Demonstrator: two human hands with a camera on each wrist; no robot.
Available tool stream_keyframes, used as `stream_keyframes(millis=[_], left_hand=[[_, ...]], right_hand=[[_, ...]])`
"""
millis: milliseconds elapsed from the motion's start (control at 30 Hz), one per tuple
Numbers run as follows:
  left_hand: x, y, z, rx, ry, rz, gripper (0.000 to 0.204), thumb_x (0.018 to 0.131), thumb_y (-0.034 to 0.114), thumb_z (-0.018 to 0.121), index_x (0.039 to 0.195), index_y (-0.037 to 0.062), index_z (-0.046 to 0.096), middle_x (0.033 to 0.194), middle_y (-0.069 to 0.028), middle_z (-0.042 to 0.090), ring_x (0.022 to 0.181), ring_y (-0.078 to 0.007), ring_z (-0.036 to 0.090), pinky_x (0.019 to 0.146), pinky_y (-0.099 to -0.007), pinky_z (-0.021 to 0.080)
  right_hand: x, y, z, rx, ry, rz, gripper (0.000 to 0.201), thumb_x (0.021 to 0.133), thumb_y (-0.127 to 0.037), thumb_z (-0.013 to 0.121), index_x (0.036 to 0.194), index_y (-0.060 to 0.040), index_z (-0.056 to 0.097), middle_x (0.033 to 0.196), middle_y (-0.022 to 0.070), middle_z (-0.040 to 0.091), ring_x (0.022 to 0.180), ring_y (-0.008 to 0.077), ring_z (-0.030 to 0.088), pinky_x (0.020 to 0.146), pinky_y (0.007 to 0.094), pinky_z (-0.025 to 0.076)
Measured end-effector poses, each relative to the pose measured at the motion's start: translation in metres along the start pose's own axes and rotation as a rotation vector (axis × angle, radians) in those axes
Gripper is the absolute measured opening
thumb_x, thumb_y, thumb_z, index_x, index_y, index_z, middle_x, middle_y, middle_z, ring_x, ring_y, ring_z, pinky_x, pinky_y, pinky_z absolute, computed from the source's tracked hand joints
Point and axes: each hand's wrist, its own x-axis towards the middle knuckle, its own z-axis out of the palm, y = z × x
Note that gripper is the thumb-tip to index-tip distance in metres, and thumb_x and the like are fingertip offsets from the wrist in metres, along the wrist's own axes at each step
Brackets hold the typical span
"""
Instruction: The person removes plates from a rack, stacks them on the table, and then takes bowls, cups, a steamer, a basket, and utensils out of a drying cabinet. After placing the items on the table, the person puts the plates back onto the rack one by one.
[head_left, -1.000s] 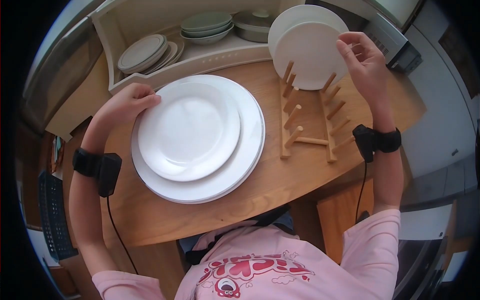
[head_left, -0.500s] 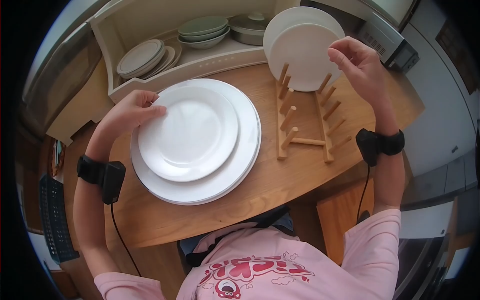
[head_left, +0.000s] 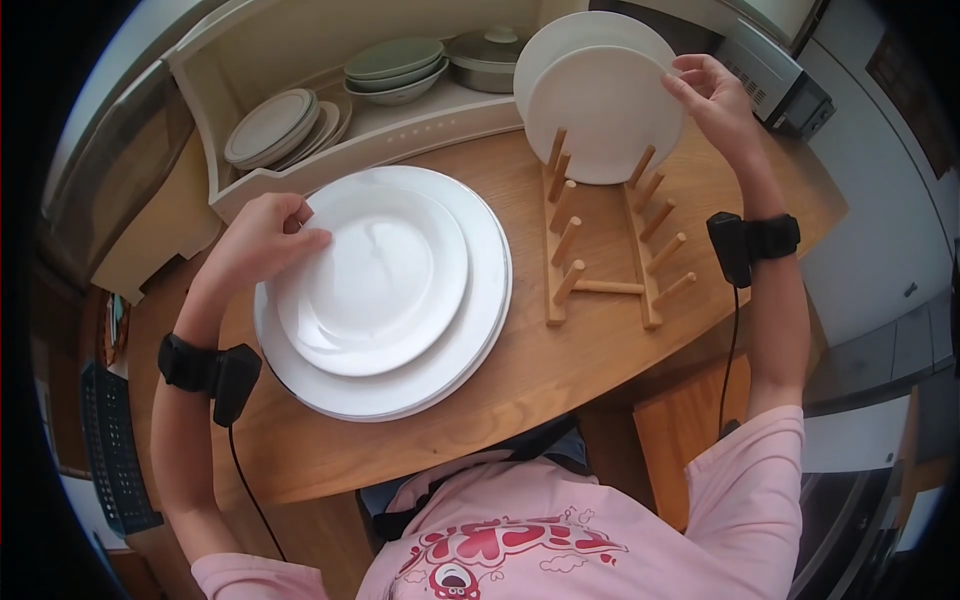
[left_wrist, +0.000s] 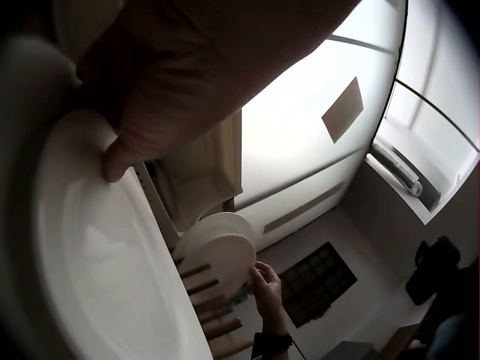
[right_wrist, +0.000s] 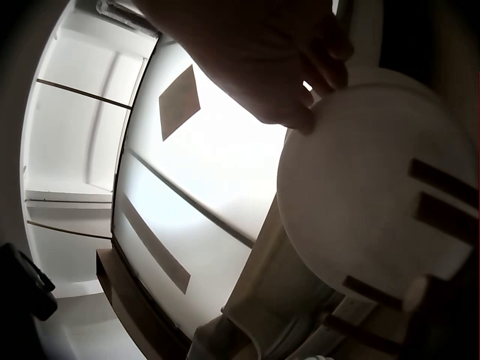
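Observation:
My left hand [head_left: 262,240] pinches the upper-left rim of a smaller white plate [head_left: 385,285], its thumb on top. That plate lies on larger white plates [head_left: 487,300] stacked on the table. At the right, my right hand [head_left: 718,105] holds the edge of a white plate [head_left: 600,115] standing upright in a wooden peg rack [head_left: 555,285]. Its thumb lies at the plate's rim in the right wrist view, the other fingers partly hidden behind. Another, larger upright plate [head_left: 545,50] stands behind it.
A cream shelf [head_left: 450,125] at the back holds small stacked plates [head_left: 270,125], green bowls [head_left: 395,65] and a lidded pot [head_left: 488,60]. A microwave [head_left: 765,75] stands at the back right. The wooden table's front edge [head_left: 480,450] curves close to my body.
My left hand has moved slightly down, with its thumb still on the small plate. The right hand has come up to the upright plate's edge. The view has shifted a little.

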Motion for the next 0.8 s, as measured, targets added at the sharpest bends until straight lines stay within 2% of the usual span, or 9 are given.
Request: stream_keyframes(millis=[67, 100, 133, 200, 367, 433, 567, 767, 800], left_hand=[[0.001, 0.003, -0.001, 0.019, 0.006, -0.002, 0.022, 0.078, 0.017, 0.070, 0.081, -0.0020, 0.060, 0.065, -0.0009, 0.055, 0.059, -0.0071, 0.048, 0.054, -0.0247, 0.040], [0.002, 0.005, -0.001, 0.054, 0.000, -0.010, 0.025, 0.076, 0.019, 0.070, 0.082, -0.0039, 0.062, 0.068, -0.0061, 0.058, 0.061, -0.0121, 0.052, 0.056, -0.0275, 0.043], [0.003, 0.006, -0.002, 0.090, -0.007, -0.018, 0.029, 0.075, 0.020, 0.070, 0.083, -0.0059, 0.063, 0.070, -0.0113, 0.061, 0.062, -0.0171, 0.057, 0.058, -0.0302, 0.046], [0.004, 0.009, -0.005, 0.142, -0.005, -0.015, 0.029, 0.075, 0.021, 0.071, 0.082, -0.0057, 0.062, 0.070, -0.0114, 0.061, 0.063, -0.0175, 0.057, 0.059, -0.0307, 0.046], [0.026, 0.032, -0.012, 0.204, 0.078, -0.015, 0.033, 0.077, 0.026, 0.071, 0.082, -0.0043, 0.060, 0.073, -0.0113, 0.060, 0.068, -0.0187, 0.057, 0.063, -0.0318, 0.046], [0.049, 0.038, -0.013, 0.148, 0.102, 0.189, 0.025, 0.082, 0.022, 0.068, 0.088, -0.0018, 0.061, 0.075, -0.0077, 0.059, 0.067, -0.0128, 0.054, 0.061, -0.0286, 0.045], [0.091, 0.075, -0.003, 0.146, 0.111, 0.269, 0.028, 0.085, 0.024, 0.066, 0.094, -0.0015, 0.060, 0.080, -0.0075, 0.060, 0.074, -0.0122, 0.056, 0.065, -0.0281, 0.046], [0.151, 0.122, 0.035, 0.067, 0.182, 0.388, 0.042, 0.088, 0.030, 0.064, 0.115, -0.0018, 0.054, 0.099, -0.0120, 0.065, 0.092, -0.0191, 0.062, 0.078, -0.0312, 0.050], [0.166, 0.125, 0.044, 0.039, 0.271, 0.473, 0.043, 0.087, 0.028, 0.063, 0.117, -0.0013, 0.054, 0.105, -0.0154, 0.064, 0.093, -0.0246, 0.063, 0.082, -0.0341, 0.049]], right_hand=[[0.000, 0.003, -0.001, 0.058, -0.110, 0.034, 0.030, 0.084, -0.028, 0.067, 0.100, -0.0020, 0.066, 0.084, 0.0045, 0.068, 0.077, 0.0092, 0.062, 0.070, 0.0249, 0.049], [0.000, 0.005, -0.001, 0.116, -0.222, 0.067, 0.031, 0.085, -0.028, 0.066, 0.100, -0.0011, 0.066, 0.083, 0.0040, 0.068, 0.077, 0.0078, 0.060, 0.070, 0.0244, 0.048], [0.000, 0.011, 0.000, 0.118, -0.220, 0.068, 0.031, 0.085, -0.028, 0.066, 0.100, -0.0011, 0.066, 0.083, 0.0040, 0.068, 0.077, 0.0078, 0.060, 0.070, 0.0244, 0.048], [0.001, 0.022, 0.004, 0.194, -0.322, 0.021, 0.033, 0.087, -0.029, 0.065, 0.101, 0.0006, 0.067, 0.079, 0.0020, 0.065, 0.074, 0.0058, 0.056, 0.068, 0.0238, 0.046], [-0.005, 0.031, 0.009, 0.254, -0.324, 0.053, 0.033, 0.088, -0.029, 0.064, 0.101, 0.0014, 0.067, 0.076, -0.0005, 0.063, 0.069, 0.0053, 0.052, 0.065, 0.0234, 0.044], [-0.008, 0.030, 0.010, 0.305, -0.317, 0.028, 0.032, 0.089, -0.029, 0.063, 0.099, 0.0013, 0.067, 0.075, -0.0016, 0.061, 0.067, 0.0049, 0.050, 0.062, 0.0229, 0.043], [-0.013, 0.025, 0.005, 0.274, -0.359, 0.135, 0.029, 0.090, -0.028, 0.062, 0.093, 0.0002, 0.066, 0.069, -0.0036, 0.057, 0.061, 0.0034, 0.045, 0.054, 0.0219, 0.038], [-0.019, 0.022, 0.007, 0.320, -0.337, 0.135, 0.027, 0.091, -0.027, 0.061, 0.095, -0.0002, 0.067, 0.072, -0.0027, 0.060, 0.065, 0.0038, 0.048, 0.058, 0.0226, 0.041], [-0.019, 0.021, 0.007, 0.321, -0.312, 0.128, 0.027, 0.092, -0.026, 0.061, 0.097, -0.0003, 0.067, 0.074, -0.0023, 0.062, 0.067, 0.0042, 0.050, 0.061, 0.0229, 0.042]])
